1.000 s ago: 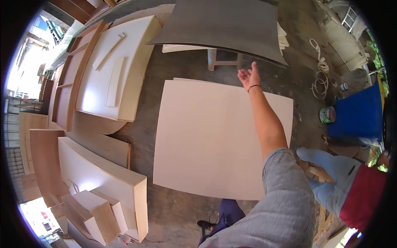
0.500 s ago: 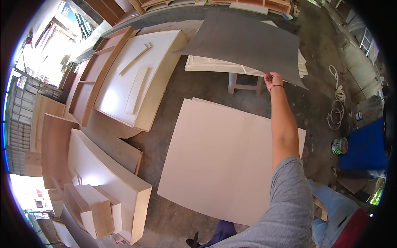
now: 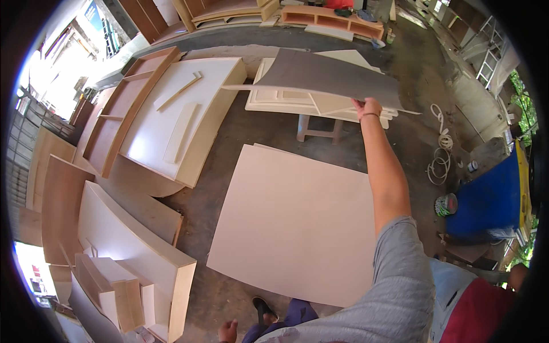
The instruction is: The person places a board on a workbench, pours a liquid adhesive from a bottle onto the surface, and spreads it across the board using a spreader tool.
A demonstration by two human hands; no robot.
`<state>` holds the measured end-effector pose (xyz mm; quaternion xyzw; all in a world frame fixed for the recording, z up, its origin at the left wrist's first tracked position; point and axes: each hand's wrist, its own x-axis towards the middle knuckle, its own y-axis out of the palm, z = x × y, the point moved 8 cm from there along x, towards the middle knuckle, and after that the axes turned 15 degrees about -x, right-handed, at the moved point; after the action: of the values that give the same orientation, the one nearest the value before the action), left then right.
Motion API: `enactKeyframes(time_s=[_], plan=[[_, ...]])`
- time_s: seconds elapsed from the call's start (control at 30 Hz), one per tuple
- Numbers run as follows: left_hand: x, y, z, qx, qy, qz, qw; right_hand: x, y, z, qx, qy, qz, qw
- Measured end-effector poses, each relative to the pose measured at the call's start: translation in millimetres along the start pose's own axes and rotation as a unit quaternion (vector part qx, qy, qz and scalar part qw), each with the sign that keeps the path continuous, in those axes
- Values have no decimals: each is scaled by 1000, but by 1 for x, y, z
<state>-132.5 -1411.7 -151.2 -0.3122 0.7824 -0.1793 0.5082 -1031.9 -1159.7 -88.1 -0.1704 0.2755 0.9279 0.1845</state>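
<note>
My right hand [image 3: 369, 107] is closed on the near edge of a thin, bowed sheet [image 3: 334, 77], grey on top and pale at its edge. The arm reaches out straight. Below the sheet, white framed panels [image 3: 274, 103] lie stacked on a grey stool [image 3: 319, 132]; whether the sheet touches them I cannot tell. My left hand [image 3: 227, 331] hangs low at the bottom edge, fingers curled, with nothing visible in it. Between me and the stool lies a large pale pink board [image 3: 297, 223], with another edge showing under it.
White cabinet carcasses [image 3: 189, 143] and a wooden frame [image 3: 131, 108] fill the left side. At right are a coiled white hose [image 3: 440, 154], a paint can [image 3: 446, 204] and a blue panel [image 3: 486, 197]. Another person in red and light blue [image 3: 474, 303] is close on my right.
The grey sheet has come down and flattened over the stacked panels, with my right hand still on its edge. My left hand and a foot have come into view at the bottom.
</note>
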Motion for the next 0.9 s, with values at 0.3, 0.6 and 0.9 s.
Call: enactKeyframes(time_s=[0.3, 0.6, 0.9], plan=[[36, 25, -142, -310, 115, 56, 942, -39, 44, 129, -10, -4, 28, 1000], [66, 55, -204, -600, -51, 326, 729, -300, -35, 222, -92, -87, 175, 976], [133, 12, -234, -719, -106, 509, 461, -630, -238, 228, -202, -111, 83, 969]])
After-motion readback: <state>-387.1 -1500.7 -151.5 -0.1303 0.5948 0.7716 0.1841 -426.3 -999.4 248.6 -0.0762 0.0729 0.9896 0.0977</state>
